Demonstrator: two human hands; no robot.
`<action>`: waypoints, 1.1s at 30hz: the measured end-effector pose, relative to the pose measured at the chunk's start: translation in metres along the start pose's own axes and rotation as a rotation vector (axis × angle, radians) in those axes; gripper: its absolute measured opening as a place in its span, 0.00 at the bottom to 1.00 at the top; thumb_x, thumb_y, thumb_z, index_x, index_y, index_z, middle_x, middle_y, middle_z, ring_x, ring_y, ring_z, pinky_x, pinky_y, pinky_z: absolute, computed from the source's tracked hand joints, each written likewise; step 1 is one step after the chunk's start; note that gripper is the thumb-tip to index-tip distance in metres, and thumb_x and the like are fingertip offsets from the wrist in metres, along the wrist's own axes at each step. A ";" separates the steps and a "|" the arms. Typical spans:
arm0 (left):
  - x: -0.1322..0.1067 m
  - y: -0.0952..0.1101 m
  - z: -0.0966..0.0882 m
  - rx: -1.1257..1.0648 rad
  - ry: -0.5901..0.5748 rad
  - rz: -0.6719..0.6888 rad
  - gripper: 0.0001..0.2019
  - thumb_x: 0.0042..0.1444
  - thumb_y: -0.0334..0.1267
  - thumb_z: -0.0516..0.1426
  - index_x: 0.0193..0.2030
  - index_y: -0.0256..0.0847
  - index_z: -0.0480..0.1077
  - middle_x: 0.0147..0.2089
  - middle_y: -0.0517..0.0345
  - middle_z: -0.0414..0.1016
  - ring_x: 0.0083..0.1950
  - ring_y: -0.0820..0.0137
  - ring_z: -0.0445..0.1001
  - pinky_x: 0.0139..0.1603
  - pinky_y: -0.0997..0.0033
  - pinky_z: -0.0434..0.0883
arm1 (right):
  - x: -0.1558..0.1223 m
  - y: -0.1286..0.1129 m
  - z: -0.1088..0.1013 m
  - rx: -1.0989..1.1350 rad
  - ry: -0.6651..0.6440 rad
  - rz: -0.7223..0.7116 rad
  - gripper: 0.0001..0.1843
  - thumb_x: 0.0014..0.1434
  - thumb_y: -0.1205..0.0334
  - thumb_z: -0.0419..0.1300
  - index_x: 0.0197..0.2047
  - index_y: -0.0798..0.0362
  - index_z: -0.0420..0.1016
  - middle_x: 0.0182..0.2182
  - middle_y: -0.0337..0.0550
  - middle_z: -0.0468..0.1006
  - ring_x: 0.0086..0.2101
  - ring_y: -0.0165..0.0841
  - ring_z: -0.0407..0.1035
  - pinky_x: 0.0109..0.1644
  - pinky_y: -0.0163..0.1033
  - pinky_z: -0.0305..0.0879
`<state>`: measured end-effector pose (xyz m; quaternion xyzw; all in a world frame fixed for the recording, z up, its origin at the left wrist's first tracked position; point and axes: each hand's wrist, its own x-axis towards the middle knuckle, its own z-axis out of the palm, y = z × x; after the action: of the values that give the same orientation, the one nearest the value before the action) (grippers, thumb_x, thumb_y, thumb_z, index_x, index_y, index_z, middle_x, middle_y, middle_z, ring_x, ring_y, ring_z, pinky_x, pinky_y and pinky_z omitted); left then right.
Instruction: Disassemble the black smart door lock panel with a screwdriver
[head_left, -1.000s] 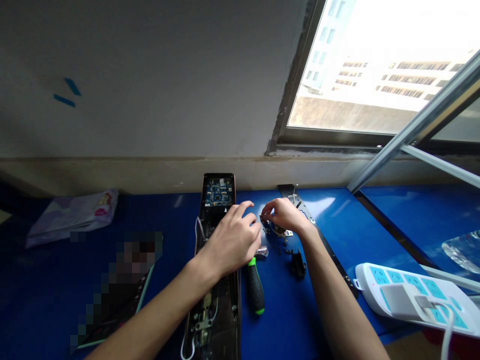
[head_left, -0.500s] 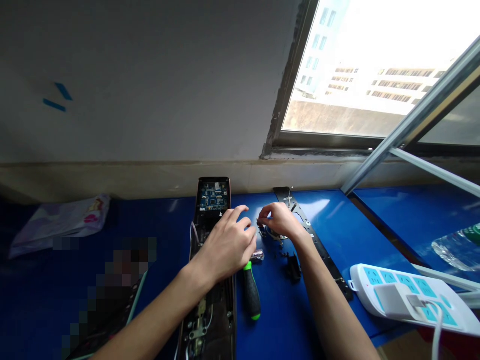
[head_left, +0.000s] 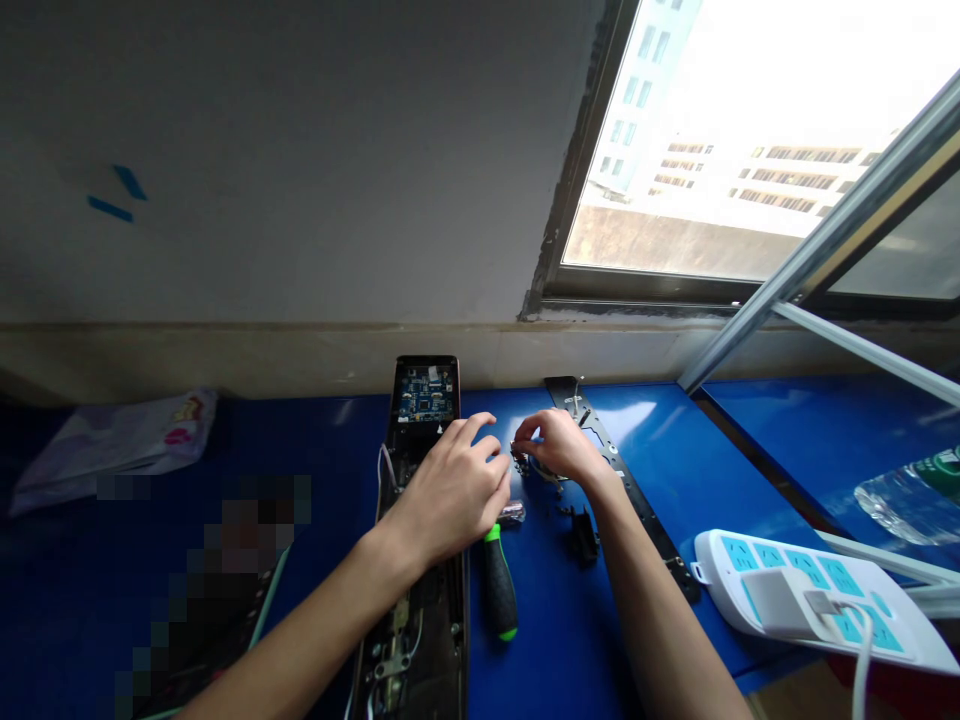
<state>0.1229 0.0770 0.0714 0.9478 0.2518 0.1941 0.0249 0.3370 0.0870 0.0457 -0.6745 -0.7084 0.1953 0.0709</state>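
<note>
My left hand [head_left: 456, 485] rests over a long dark device housing [head_left: 450, 650], its fingers loosely bent and apart. A blue circuit board [head_left: 426, 397] shows at the housing's far end; its middle is hidden under the hand. Just right of my left hand lies a green-and-black screwdriver [head_left: 499, 590], its front end hidden. My right hand [head_left: 551, 440] has thumb and fingertips pinched together over small dark parts [head_left: 520, 462], probably screws. What the pinch holds is too small to make out. Beneath my right wrist runs a long black plate [head_left: 645, 510].
A black plastic piece [head_left: 583, 537] and a small shiny cylinder [head_left: 513, 513] lie between the hands. Right stands a white power strip [head_left: 817, 590] with a plugged-in charger, then a plastic bottle [head_left: 907, 495]. Left is a pale plastic packet [head_left: 120, 440]. A metal frame [head_left: 817, 235] slants before the window.
The whole view has shifted slightly. Both hands stay in nearly the same places, with the right fingertips still at the small parts.
</note>
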 end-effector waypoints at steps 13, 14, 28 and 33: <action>-0.041 -0.020 -0.026 -0.045 0.409 -0.211 0.17 0.69 0.31 0.55 0.60 0.41 0.77 0.66 0.44 0.73 0.73 0.50 0.63 0.73 0.38 0.69 | -0.063 -0.077 0.011 0.004 -0.148 0.002 0.09 0.53 0.62 0.73 0.32 0.51 0.76 0.29 0.41 0.82 0.30 0.35 0.76 0.30 0.35 0.58; -0.046 -0.025 -0.024 -0.051 0.434 -0.267 0.17 0.70 0.32 0.54 0.62 0.42 0.76 0.67 0.44 0.72 0.73 0.51 0.63 0.73 0.38 0.68 | -0.066 -0.080 0.014 0.002 -0.147 0.014 0.09 0.51 0.64 0.72 0.32 0.51 0.76 0.29 0.42 0.83 0.29 0.35 0.76 0.28 0.35 0.54; -0.071 -0.056 -0.007 -0.604 0.367 -0.501 0.25 0.74 0.44 0.52 0.75 0.43 0.60 0.68 0.45 0.77 0.63 0.61 0.81 0.66 0.56 0.76 | -0.066 -0.093 -0.079 0.118 0.305 0.029 0.07 0.64 0.59 0.58 0.46 0.46 0.69 0.32 0.40 0.82 0.23 0.32 0.74 0.24 0.34 0.62; -0.073 -0.054 -0.004 -0.649 0.430 -0.521 0.23 0.74 0.43 0.52 0.73 0.44 0.61 0.59 0.48 0.82 0.59 0.62 0.83 0.61 0.61 0.78 | -0.072 -0.107 -0.097 0.271 0.459 -0.287 0.08 0.65 0.56 0.64 0.45 0.48 0.79 0.39 0.45 0.85 0.32 0.36 0.82 0.28 0.36 0.75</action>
<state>0.0379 0.0877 0.0409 0.7344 0.4071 0.4423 0.3151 0.2788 0.0322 0.1858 -0.5783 -0.7295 0.1186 0.3453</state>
